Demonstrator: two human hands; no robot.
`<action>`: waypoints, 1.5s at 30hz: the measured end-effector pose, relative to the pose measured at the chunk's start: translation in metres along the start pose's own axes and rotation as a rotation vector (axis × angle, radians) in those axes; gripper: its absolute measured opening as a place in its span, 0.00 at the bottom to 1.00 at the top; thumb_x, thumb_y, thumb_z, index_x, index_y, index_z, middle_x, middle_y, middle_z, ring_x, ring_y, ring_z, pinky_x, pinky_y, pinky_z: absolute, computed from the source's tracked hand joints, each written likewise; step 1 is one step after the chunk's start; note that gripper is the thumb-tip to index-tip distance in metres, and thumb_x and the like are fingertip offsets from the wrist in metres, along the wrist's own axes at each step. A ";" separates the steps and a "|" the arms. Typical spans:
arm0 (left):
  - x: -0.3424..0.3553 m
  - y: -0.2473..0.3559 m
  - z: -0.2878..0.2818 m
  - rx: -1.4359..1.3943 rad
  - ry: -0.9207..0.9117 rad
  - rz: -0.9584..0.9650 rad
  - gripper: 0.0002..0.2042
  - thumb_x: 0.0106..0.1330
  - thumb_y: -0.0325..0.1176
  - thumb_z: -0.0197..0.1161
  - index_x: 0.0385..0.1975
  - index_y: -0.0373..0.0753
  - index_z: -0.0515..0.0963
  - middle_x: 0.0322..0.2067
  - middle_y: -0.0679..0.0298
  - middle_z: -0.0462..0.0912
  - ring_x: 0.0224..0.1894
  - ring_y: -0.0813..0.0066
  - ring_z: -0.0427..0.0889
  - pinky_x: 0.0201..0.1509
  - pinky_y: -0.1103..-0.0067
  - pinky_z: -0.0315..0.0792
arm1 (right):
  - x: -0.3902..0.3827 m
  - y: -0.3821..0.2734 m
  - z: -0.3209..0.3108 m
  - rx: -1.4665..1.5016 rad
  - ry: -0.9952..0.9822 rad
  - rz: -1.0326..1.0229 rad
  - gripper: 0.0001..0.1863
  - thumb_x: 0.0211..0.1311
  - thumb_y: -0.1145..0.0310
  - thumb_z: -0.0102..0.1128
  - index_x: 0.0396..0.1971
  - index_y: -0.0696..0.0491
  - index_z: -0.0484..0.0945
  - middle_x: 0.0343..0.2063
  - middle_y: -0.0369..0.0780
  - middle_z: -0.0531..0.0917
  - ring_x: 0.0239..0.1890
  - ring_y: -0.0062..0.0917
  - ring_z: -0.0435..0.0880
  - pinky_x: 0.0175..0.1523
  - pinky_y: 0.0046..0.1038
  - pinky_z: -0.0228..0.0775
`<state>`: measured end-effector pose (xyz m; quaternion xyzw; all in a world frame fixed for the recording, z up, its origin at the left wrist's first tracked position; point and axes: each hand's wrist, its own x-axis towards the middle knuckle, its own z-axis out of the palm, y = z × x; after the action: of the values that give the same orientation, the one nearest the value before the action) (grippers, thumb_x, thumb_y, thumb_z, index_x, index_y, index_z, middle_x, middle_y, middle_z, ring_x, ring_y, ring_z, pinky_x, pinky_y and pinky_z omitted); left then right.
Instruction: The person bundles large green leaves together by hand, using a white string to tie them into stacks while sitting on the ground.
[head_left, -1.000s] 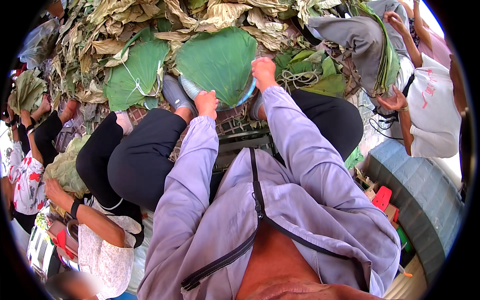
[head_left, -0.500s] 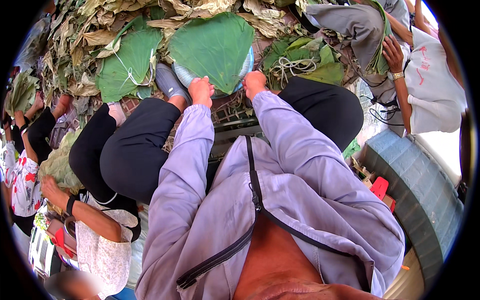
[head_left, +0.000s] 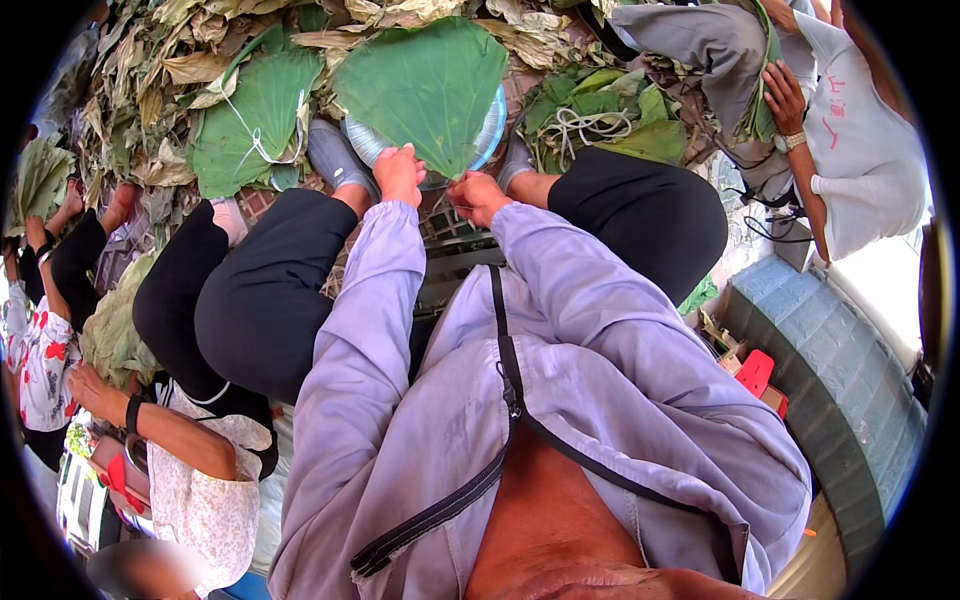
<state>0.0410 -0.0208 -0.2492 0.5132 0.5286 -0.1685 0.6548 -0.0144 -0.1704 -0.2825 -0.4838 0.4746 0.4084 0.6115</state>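
Note:
A big round green leaf (head_left: pixel 425 85) lies over a shallow clear-blue basin (head_left: pixel 487 130) on the ground between my knees. My left hand (head_left: pixel 400 172) grips the leaf's near edge at the left. My right hand (head_left: pixel 478 197) pinches the same edge just to the right, fingers closed on it. Both lilac sleeves reach forward from the lower edge. My grey shoes (head_left: pixel 335 155) flank the basin.
Dried and green leaves (head_left: pixel 250 110) are heaped ahead, one tied with white string (head_left: pixel 585 125). A seated person in black trousers (head_left: pixel 185 300) is at my left. Another person's hand (head_left: pixel 785 95) works at upper right beside a grey-blue block wall (head_left: pixel 830 350).
My right hand has come back from the leaf's right side to its near edge, close to my left hand. The leaf has shifted slightly over the basin.

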 end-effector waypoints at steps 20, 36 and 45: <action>0.013 -0.012 -0.006 0.025 -0.034 0.032 0.10 0.69 0.32 0.63 0.45 0.41 0.71 0.30 0.65 0.78 0.27 0.74 0.79 0.25 0.78 0.73 | -0.007 0.020 0.020 -0.156 -0.243 0.033 0.01 0.64 0.71 0.60 0.33 0.49 0.77 0.28 0.33 0.80 0.28 0.24 0.82 0.31 0.30 0.75; 0.058 -0.052 -0.028 0.164 0.280 0.446 0.14 0.62 0.32 0.68 0.41 0.32 0.73 0.30 0.59 0.79 0.26 0.71 0.78 0.28 0.74 0.72 | -0.094 -0.138 0.052 -1.147 -0.361 -0.203 0.14 0.61 0.59 0.66 0.24 0.54 0.79 0.19 0.36 0.81 0.18 0.21 0.80 0.20 0.26 0.70; 0.003 -0.004 0.002 -0.283 -0.045 -0.056 0.08 0.68 0.35 0.59 0.42 0.40 0.74 0.30 0.63 0.82 0.29 0.71 0.81 0.30 0.76 0.72 | -0.090 -0.163 0.029 -1.079 -0.466 -0.103 0.14 0.63 0.57 0.66 0.28 0.53 0.80 0.23 0.35 0.82 0.19 0.19 0.79 0.23 0.24 0.71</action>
<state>0.0405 -0.0233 -0.2542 0.3966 0.5465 -0.1219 0.7274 0.1275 -0.1783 -0.1592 -0.6464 0.0287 0.6575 0.3862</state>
